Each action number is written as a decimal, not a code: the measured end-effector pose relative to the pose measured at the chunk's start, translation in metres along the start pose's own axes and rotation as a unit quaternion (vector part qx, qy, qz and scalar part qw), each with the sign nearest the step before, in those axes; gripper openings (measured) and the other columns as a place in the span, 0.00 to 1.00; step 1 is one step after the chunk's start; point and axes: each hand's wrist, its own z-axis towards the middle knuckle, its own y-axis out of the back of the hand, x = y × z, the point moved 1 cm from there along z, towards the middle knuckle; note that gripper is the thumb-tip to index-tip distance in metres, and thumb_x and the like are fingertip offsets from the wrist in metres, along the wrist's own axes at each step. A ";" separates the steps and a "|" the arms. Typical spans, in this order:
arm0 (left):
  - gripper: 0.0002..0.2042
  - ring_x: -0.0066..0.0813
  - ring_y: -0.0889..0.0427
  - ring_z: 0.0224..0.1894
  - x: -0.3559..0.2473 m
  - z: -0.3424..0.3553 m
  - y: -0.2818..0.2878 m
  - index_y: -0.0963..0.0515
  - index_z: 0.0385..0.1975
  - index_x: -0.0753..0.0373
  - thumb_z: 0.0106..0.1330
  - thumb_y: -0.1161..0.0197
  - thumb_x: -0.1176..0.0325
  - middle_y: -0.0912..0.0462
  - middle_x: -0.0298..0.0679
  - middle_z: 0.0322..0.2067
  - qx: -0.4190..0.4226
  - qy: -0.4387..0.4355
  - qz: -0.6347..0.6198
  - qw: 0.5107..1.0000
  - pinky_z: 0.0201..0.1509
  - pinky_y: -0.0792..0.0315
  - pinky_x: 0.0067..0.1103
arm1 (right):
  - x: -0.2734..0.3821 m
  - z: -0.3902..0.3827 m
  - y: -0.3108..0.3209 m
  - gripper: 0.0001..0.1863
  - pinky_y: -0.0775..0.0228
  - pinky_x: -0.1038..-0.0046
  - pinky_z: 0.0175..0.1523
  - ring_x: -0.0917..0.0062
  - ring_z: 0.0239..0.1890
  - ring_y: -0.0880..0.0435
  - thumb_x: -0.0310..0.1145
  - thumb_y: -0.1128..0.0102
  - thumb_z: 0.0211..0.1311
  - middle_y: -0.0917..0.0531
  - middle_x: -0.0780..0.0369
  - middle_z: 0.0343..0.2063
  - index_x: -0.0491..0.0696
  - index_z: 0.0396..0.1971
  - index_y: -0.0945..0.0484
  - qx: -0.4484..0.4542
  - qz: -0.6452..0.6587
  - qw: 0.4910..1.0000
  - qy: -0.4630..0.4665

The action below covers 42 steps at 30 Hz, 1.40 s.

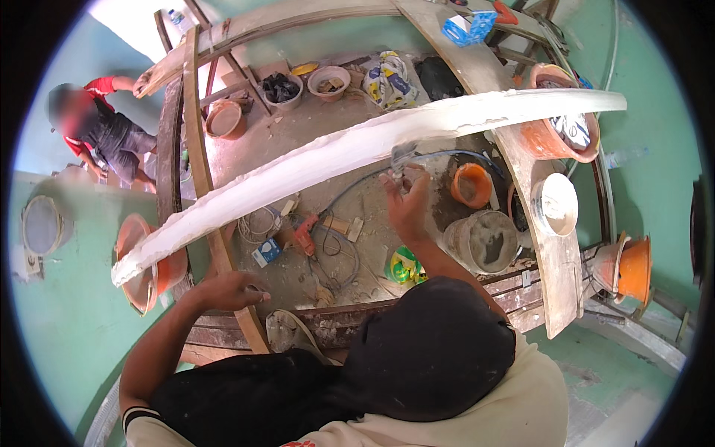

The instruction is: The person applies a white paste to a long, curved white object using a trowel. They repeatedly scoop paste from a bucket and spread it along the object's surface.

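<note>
A long white plaster moulding (298, 173) with a rough edge stretches across the view, rising from lower left to upper right. My right hand (410, 205) is closed on a small scraper (403, 155), whose grey, slightly blurred blade is at the moulding's near edge. Below the moulding's left part, my left hand (232, 290) hangs over a wooden plank (222, 249), fingers loosely bent and apart, with nothing visible in it.
Orange buckets (560, 141) stand at both sides; a white tub (555, 203) rests on the right plank (521, 156). Beneath lie a red power drill (304, 235), a hose and a grey mixing bucket (484, 242). Another person (104, 123) is at far left.
</note>
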 end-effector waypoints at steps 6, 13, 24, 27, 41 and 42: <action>0.23 0.49 0.15 0.53 0.005 -0.008 -0.005 0.17 0.55 0.63 0.74 0.38 0.49 0.14 0.52 0.49 -0.032 -0.024 0.017 0.999 0.58 0.24 0.36 | 0.003 -0.015 -0.027 0.26 0.25 0.68 0.45 0.71 0.39 0.20 0.38 0.24 0.65 0.21 0.56 0.40 0.40 0.50 0.30 0.034 -0.011 0.999 -0.015; 0.24 0.46 0.17 0.59 0.004 -0.013 -0.007 0.19 0.58 0.63 0.74 0.37 0.50 0.15 0.50 0.55 -0.005 0.023 0.026 0.999 0.64 0.26 0.35 | 0.020 -0.035 -0.029 0.24 0.28 0.66 0.41 0.70 0.34 0.23 0.37 0.24 0.64 0.23 0.57 0.36 0.40 0.48 0.29 0.105 -0.052 0.993 0.015; 0.24 0.52 0.16 0.55 0.007 -0.016 -0.007 0.17 0.56 0.62 0.74 0.39 0.47 0.13 0.54 0.50 -0.047 -0.009 0.033 0.998 0.61 0.25 0.37 | 0.044 -0.045 -0.019 0.16 0.26 0.72 0.48 0.77 0.41 0.20 0.33 0.35 0.73 0.17 0.60 0.42 0.40 0.53 0.27 0.164 0.100 0.981 -0.021; 0.24 0.48 0.18 0.59 -0.002 -0.022 -0.005 0.20 0.59 0.62 0.74 0.38 0.50 0.16 0.52 0.55 -0.019 0.029 0.035 0.999 0.64 0.26 0.36 | 0.047 -0.023 -0.015 0.11 0.26 0.75 0.51 0.79 0.44 0.20 0.32 0.44 0.79 0.16 0.61 0.45 0.42 0.53 0.25 0.216 0.206 0.948 -0.106; 0.24 0.48 0.17 0.57 0.009 -0.016 -0.009 0.19 0.58 0.66 0.74 0.37 0.51 0.15 0.53 0.53 -0.014 0.023 0.038 0.999 0.62 0.26 0.35 | 0.040 -0.063 -0.009 0.10 0.27 0.74 0.50 0.80 0.41 0.21 0.30 0.41 0.77 0.17 0.64 0.42 0.42 0.51 0.23 0.257 0.216 0.937 -0.096; 0.24 0.48 0.17 0.57 0.009 -0.015 -0.010 0.19 0.57 0.66 0.74 0.37 0.51 0.15 0.54 0.53 -0.011 0.026 0.038 0.999 0.62 0.26 0.35 | 0.046 -0.059 -0.009 0.10 0.27 0.74 0.51 0.80 0.42 0.22 0.30 0.39 0.76 0.18 0.63 0.43 0.42 0.51 0.23 0.211 0.194 0.956 -0.061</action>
